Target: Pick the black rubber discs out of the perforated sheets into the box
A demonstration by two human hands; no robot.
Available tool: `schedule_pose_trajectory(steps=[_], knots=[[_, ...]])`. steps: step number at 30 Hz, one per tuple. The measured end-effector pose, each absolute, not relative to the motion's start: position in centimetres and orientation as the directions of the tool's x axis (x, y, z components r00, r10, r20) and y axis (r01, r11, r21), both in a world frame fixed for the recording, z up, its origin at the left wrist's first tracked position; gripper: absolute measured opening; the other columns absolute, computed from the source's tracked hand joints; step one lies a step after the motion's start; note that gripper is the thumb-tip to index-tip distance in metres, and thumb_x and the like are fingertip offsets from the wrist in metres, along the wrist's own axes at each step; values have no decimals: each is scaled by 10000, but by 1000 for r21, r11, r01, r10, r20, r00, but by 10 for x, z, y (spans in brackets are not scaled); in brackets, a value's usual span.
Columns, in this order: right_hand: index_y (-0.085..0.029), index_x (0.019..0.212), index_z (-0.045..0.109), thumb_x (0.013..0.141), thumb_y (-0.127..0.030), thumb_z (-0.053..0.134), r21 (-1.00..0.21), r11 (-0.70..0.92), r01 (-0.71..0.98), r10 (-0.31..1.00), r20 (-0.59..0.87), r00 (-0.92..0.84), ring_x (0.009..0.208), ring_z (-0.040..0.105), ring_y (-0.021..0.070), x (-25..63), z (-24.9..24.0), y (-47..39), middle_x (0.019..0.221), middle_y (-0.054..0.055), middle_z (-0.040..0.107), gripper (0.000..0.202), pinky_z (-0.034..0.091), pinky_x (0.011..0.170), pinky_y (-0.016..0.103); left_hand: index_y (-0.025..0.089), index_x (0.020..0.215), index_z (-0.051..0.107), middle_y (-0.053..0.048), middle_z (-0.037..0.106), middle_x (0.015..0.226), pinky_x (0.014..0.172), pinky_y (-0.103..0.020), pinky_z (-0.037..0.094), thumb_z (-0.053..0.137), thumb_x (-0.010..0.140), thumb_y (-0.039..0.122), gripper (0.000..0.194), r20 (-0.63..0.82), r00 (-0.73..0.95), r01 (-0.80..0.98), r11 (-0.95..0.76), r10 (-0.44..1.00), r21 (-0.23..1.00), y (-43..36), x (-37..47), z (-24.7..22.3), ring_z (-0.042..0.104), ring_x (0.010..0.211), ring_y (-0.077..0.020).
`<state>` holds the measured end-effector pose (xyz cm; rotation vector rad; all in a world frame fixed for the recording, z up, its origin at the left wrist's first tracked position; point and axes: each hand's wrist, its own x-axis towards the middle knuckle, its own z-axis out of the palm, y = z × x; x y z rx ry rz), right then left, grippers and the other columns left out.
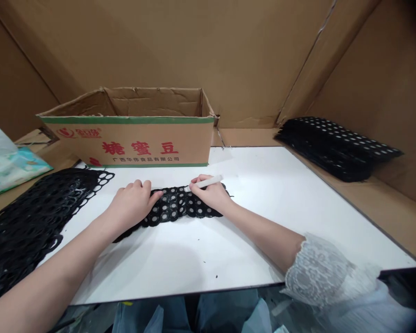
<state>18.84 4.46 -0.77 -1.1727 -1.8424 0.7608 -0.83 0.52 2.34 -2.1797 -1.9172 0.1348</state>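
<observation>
The black strip (178, 203) lies mid-table (263, 175), seemingly unfinished: the right hand (211, 192) grips a white pen (210, 181) against it. The left hand (133, 202) rests over its left end; whether it pinches, I can't tell. Black netting (31, 212) lies left, a black stack (333, 145) right; which is done, I can't tell.

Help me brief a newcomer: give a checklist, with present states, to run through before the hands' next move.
1. Left hand on the black strip: ok.
2. White tool in the right hand: ok.
3. Tool's tip touching the strip: cannot tell, too small.
4. Strip straight: not ok, its left part bends toward the person.
5. Table free of specks: not ok, a few lie before the strip.
6. Box filled: cannot tell, its front hides the bottom.
</observation>
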Motion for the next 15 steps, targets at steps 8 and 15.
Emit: schedule_pose_trajectory(steps=[8, 15], knots=[[-186, 580, 449, 741, -270, 449, -672, 493, 553, 870, 374, -321, 784, 480, 155, 187, -1, 41, 696, 21, 533, 181, 364, 764, 286, 123, 883, 521, -129, 513, 860, 593, -321, 396, 321, 789, 541, 472, 79, 239, 935, -208, 968, -288, 26, -29, 24, 550, 703, -249], [-191, 602, 433, 780, -361, 395, -740, 428, 519, 903, 335, -268, 742, 475, 145, 189, -5, 44, 683, 2, 518, 248, 359, 702, 267, 110, 942, 512, -129, 545, 874, 705, -381, 366, 290, 841, 224, 270, 180, 308, 929, -254, 934, -270, 16, 17, 21, 508, 839, -264]])
